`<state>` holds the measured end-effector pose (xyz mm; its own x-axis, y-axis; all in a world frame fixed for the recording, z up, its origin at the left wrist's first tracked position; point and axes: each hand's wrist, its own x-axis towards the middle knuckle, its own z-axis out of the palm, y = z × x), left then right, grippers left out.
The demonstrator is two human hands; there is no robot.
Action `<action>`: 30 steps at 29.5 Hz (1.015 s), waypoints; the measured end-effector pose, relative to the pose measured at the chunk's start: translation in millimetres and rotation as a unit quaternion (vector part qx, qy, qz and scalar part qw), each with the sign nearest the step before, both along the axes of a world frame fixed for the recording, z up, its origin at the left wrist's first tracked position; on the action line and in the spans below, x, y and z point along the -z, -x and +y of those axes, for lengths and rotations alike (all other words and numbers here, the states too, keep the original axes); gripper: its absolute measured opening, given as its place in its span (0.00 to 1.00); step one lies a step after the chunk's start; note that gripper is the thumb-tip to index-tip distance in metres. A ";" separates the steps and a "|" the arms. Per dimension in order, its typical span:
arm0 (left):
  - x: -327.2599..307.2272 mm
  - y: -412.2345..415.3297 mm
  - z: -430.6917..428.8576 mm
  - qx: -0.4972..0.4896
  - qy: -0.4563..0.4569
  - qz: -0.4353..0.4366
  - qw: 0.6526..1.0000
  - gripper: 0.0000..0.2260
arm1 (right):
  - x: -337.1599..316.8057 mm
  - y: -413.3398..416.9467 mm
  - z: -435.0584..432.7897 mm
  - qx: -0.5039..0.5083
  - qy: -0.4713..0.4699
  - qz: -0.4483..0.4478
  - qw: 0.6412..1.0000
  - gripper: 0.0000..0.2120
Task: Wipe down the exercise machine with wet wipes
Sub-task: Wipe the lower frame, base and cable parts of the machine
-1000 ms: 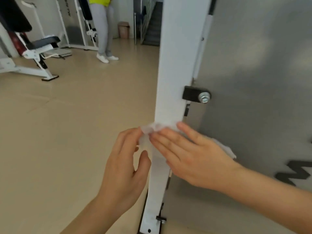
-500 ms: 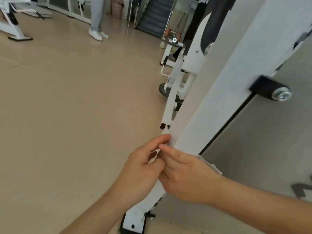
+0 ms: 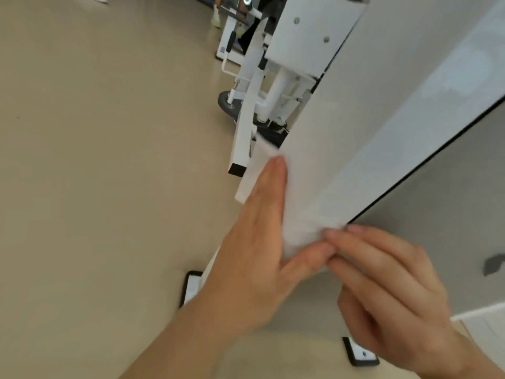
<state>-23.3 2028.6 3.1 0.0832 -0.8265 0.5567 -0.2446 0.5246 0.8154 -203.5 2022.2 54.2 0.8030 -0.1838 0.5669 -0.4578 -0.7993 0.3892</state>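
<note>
Wipe, one, under two hands

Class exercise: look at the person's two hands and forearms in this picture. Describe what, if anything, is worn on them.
Nothing is worn. The left hand and right hand are bare: no gloves, rings, watch or bracelet show. Both forearms are bare too, with no sleeve reaching as far as the picture's edge. The fingernails look short and unpainted.

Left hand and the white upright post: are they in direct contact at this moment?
Cannot tell. In the head view the left hand presses the wet wipe around the white post, and the wipe hides any skin contact.
</note>
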 end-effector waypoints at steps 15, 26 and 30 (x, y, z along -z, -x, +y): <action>41.2 8.4 -15.1 0.049 -0.022 0.119 0.991 0.41 | 33.0 -57.4 29.4 0.080 -0.137 -0.439 0.884 0.16; -62.0 -2.2 -31.9 0.043 0.113 0.012 0.993 0.43 | 47.7 -73.2 47.2 0.128 -0.243 -0.512 0.814 0.23; 43.8 4.5 -12.2 0.040 -0.042 0.086 0.995 0.44 | 70.4 -73.1 52.4 0.145 -0.288 -0.494 0.807 0.20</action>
<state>-27.8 2016.4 -40.7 0.1026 -0.8776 0.4682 -0.0578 0.4646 0.8836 -130.3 2074.5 -16.1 -0.1136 -0.7453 0.6570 -0.5176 -0.5201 -0.6795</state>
